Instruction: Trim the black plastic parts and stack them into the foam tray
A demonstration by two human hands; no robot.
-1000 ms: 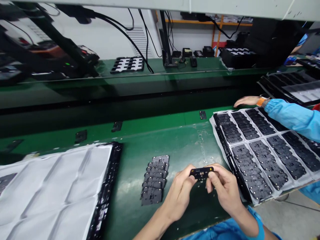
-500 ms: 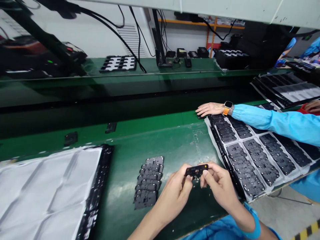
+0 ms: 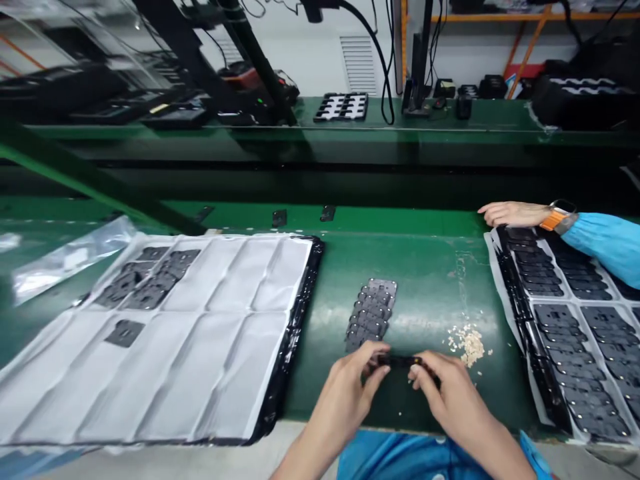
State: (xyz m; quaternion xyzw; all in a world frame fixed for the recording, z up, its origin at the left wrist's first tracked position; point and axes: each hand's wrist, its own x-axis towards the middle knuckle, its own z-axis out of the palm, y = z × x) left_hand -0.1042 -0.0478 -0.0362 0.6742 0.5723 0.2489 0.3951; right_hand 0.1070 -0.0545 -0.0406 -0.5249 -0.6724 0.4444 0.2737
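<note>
My left hand [image 3: 350,390] and my right hand [image 3: 447,393] pinch the two ends of one small black part [image 3: 400,361], low over the green bench near its front edge. Just beyond my fingers lies an overlapping row of several like black parts [image 3: 371,313]. A small heap of pale crumbs [image 3: 467,343] lies to the right of my right hand.
A white-lined tray [image 3: 210,333] at left holds some black parts [image 3: 150,280] in its far corner. A tray full of black parts [image 3: 575,320] is at right; another person's hand [image 3: 510,213] with an orange-strapped watch and blue sleeve rests by it. Beyond is a conveyor with loose parts and equipment.
The view has swung left, showing more of the white tray. My hands have sunk toward the bench edge with the part. The other person's hand has drawn back to the right.
</note>
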